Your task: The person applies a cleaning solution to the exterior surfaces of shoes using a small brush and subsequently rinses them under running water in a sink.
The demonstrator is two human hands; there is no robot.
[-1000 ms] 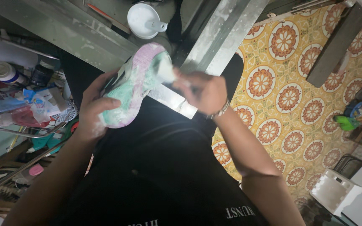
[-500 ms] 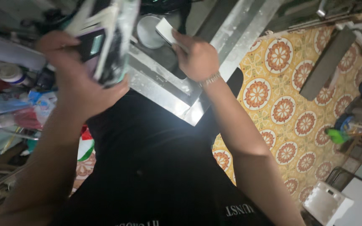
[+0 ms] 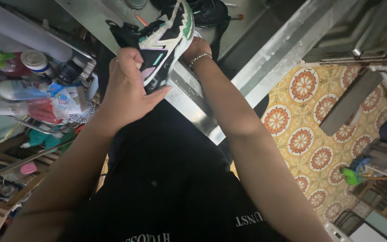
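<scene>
Left hand [image 3: 128, 87] gripping sneaker [image 3: 166, 38] (upturned), bottles [image 3: 27, 89] beside

The sneaker [image 3: 164, 38] looks like matt cloth with glossy synthetic panels and a smooth rubbery white sole. Beneath the sneaker, the worktop [image 3: 287, 42] is dull, smeared sheet metal. A thin metal bracelet [image 3: 200, 57] glints beside the sneaker. Below the worktop, the floor [image 3: 310, 121] is smooth patterned tile with a soft sheen.
</scene>
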